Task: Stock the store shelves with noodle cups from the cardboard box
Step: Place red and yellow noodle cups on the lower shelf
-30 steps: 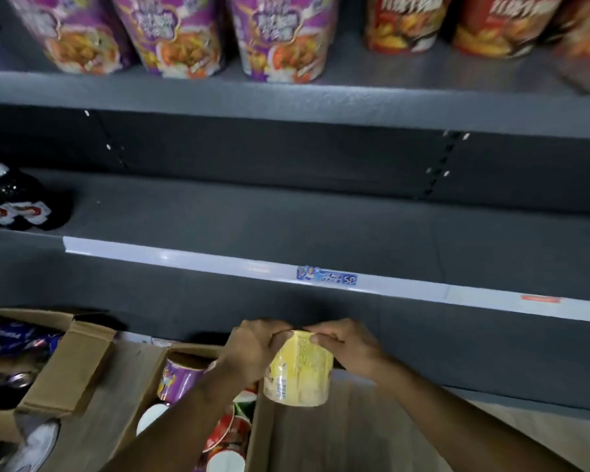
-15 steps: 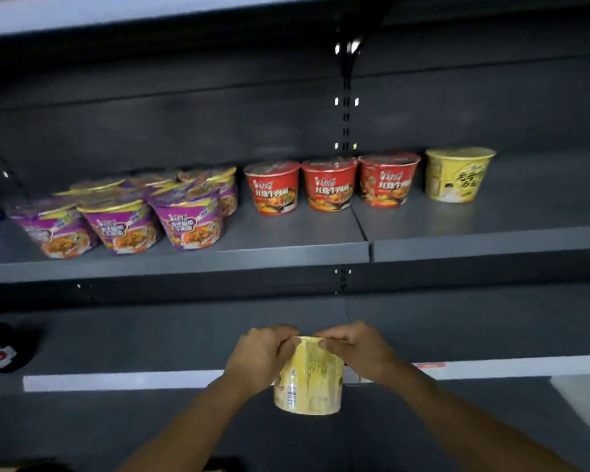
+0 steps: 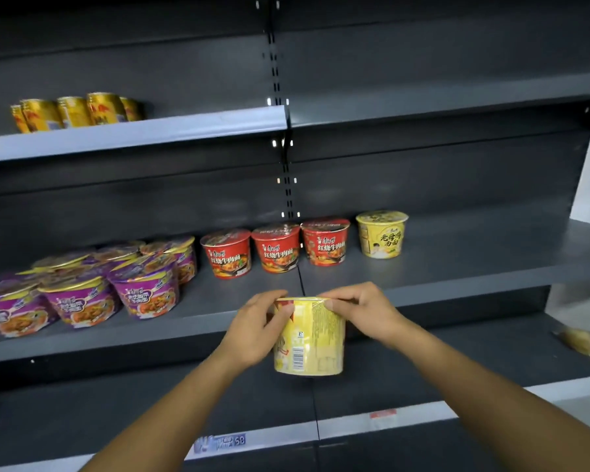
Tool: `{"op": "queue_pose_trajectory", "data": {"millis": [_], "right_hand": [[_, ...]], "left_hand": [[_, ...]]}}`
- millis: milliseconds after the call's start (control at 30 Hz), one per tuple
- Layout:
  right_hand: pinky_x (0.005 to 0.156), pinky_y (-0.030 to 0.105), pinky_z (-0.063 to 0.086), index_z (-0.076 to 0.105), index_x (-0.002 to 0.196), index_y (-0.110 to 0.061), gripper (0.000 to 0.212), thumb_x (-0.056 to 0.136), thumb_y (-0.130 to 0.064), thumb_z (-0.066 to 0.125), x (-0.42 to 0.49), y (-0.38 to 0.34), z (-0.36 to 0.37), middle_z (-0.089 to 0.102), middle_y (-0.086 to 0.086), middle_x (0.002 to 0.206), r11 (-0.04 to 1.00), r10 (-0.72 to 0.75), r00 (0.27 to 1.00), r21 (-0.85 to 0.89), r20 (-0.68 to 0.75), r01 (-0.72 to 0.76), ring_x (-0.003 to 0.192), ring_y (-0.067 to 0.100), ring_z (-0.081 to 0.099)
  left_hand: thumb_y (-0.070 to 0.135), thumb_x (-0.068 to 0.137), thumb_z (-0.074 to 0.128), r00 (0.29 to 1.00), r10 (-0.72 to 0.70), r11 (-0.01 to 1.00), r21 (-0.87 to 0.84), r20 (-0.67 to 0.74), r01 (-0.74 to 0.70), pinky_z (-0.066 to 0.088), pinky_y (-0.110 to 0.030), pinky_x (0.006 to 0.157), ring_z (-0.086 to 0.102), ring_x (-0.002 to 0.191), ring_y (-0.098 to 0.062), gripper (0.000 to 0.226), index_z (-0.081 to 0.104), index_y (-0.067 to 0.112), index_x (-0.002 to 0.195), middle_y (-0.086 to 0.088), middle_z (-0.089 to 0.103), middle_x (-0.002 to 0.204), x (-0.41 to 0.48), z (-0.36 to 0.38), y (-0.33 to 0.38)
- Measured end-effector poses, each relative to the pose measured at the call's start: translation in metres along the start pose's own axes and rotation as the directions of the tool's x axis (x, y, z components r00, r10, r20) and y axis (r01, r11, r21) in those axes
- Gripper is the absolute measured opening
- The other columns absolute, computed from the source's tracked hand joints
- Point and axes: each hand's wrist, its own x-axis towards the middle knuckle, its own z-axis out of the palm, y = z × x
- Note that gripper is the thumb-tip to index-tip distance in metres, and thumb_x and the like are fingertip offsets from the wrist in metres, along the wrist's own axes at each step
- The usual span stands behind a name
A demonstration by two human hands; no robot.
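Both hands on one yellow noodle cup [image 3: 312, 338]: left hand [image 3: 252, 330] curled round its side, right hand [image 3: 361, 311] pinching the rim. It is held in the air, below and left of the shelved yellow cup [image 3: 382, 235]. Left of that cup: three red cups [image 3: 276, 248], then purple cups [image 3: 143, 291]. Judged partway. Cardboard box out of frame, remaining stock unknown. Blurred object [image 3: 583, 342] far right, unidentifiable.

Slotted upright [image 3: 276, 73]: dark vertical post with paired slots, set in the back panel.
Gold cans [image 3: 75, 112]: a small cluster standing upright, high and well left of the slotted upright.
Price label [image 3: 220, 442]: blue and white, far below the slotted upright, slightly left.
Red tag [image 3: 383, 413]: below it, to the right.
Yellowish object [image 3: 583, 340]: far right, too blurred to identify.
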Motion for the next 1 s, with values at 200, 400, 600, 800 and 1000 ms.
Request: {"op": "queue_pose_trajectory", "data": {"millis": [200,400,600,800,1000], "right_hand": [[0.077,0.026,0.054,0.072,0.098,-0.017,0.021,0.09,-0.003,0.058,0.019,-0.024,-0.028,0.073,0.002,0.099,0.974,-0.06,0.997,0.215,-0.05,0.069,0.094,0.014,0.068],[0.08,0.032,0.055,0.07,0.1,-0.007,0.021,0.092,0.001,0.053,0.05,-0.044,-0.054,0.071,0.009,0.1,0.934,-0.043,0.996,0.351,-0.075,0.067,0.094,0.02,0.066],[0.076,0.032,0.053,0.069,0.098,-0.011,0.024,0.095,-0.001,0.046,0.074,-0.053,-0.074,0.068,0.004,0.094,0.955,-0.117,0.983,0.256,-0.139,0.15,0.087,0.014,0.062],[0.077,0.026,0.054,0.069,0.105,-0.018,0.018,0.094,-0.021,0.056,0.086,-0.052,-0.095,0.072,-0.003,0.095,0.987,-0.124,0.982,-0.117,-0.144,0.107,0.09,0.011,0.067],[0.081,0.025,0.053,0.066,0.109,-0.028,0.034,0.077,-0.038,0.074,0.106,-0.051,-0.12,0.07,-0.01,0.097,0.826,-0.224,0.973,-0.54,-0.053,0.161,0.088,0.003,0.065]], "left_hand": [[0.036,0.096,0.05,0.996,-0.043,0.869,-0.488,0.08,0.077,0.05,-0.022,0.084,0.063,0.102,-0.008,0.028,0.057,0.033,0.123,0.008,0.067,0.11,0.032,-0.022,0.019],[0.023,0.094,0.054,0.999,-0.001,0.751,-0.66,0.033,0.023,0.05,-0.025,0.078,0.068,0.094,-0.015,0.02,0.066,0.027,0.108,0.003,0.073,0.099,0.079,-0.038,0.032],[0.021,0.088,0.064,0.987,-0.069,0.709,-0.704,-0.142,-0.052,0.051,-0.021,0.064,0.061,0.066,-0.002,0.01,0.071,0.027,0.085,0.007,0.071,0.08,0.119,-0.032,0.058],[0.027,0.084,0.069,0.982,-0.006,0.824,-0.558,-0.187,-0.101,0.052,-0.018,0.064,0.067,0.076,-0.002,0.005,0.073,0.031,0.083,0.01,0.072,0.081,0.144,-0.012,0.076],[0.041,0.08,0.07,0.924,0.151,0.965,-0.151,-0.351,-0.215,0.043,-0.013,0.077,0.06,0.086,0.0,0.015,0.074,0.032,0.092,0.015,0.066,0.094,0.17,0.017,0.104]]}}
